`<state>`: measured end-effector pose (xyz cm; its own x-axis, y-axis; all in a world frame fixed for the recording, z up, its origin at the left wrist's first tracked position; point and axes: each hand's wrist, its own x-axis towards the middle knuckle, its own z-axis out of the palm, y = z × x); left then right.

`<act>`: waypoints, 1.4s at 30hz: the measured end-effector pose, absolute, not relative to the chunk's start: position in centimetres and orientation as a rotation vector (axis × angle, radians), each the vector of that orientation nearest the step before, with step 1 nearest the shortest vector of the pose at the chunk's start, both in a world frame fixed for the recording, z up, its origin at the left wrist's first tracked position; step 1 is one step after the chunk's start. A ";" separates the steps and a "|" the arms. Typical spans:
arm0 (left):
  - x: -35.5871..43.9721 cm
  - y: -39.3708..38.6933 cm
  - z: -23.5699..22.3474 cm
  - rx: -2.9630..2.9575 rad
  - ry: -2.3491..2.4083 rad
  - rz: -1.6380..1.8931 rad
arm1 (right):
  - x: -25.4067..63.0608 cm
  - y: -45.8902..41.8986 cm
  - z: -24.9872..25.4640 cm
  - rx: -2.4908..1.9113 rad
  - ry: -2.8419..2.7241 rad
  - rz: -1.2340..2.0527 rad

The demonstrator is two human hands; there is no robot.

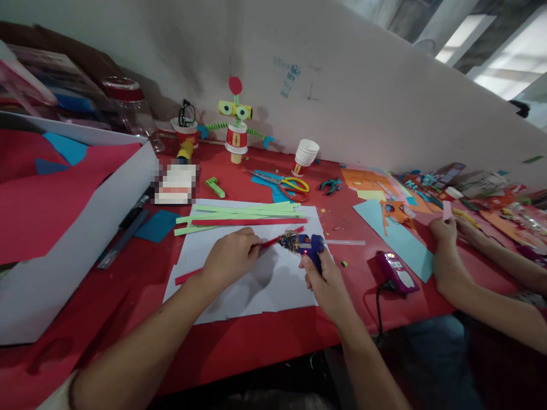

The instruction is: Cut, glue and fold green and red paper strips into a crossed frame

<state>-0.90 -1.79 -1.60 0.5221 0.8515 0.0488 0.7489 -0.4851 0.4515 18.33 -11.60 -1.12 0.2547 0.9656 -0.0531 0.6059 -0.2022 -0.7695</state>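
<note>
And here's the blue glue gun (314, 245), right over the white sheet (256, 299), its messy nozzle close up to a red paper strip (268, 242); whether they touch, I can't tell. The right hand (327, 282) has its grip wrapped round the handle, a small light glowing red above the thumb. Over to the left hand (233, 256): the grip is pinching that strip between thumb and fingers! A clear glue stick (345, 242) pokes out of the gun's back. Just beyond, green strips (239, 209) lie across the sheet's far edge, another red strip (250, 222) among them. Farther up the red desk (273, 336), yellow-handled scissors (294, 183) lie on blue paper, and a paper-cup figure (236, 138) stands by the wall. Out right, a magenta device (396, 272), then a co-worker's hand (444, 230) holding a pink piece (447, 209).
</note>
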 end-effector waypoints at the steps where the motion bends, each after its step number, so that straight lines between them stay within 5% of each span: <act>1: -0.9 -1.8 -1.6 2.395 1.323 0.375 | 18.4 -11.6 -1.1 -1.914 -1.428 0.734; 35: -1.1 -1.8 -2.0 2.438 1.224 0.281 | 22.5 -9.5 1.2 -2.224 -1.559 0.338; 42: -1.1 -1.8 -2.0 2.434 1.214 0.314 | 21.3 -9.8 0.7 -2.112 -1.541 0.538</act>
<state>-1.11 -1.82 -2.04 0.5974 0.8016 0.0215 0.7118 -0.5424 0.4462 21.33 -9.79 0.69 0.2930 0.9553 -0.0387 0.7718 -0.2601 -0.5803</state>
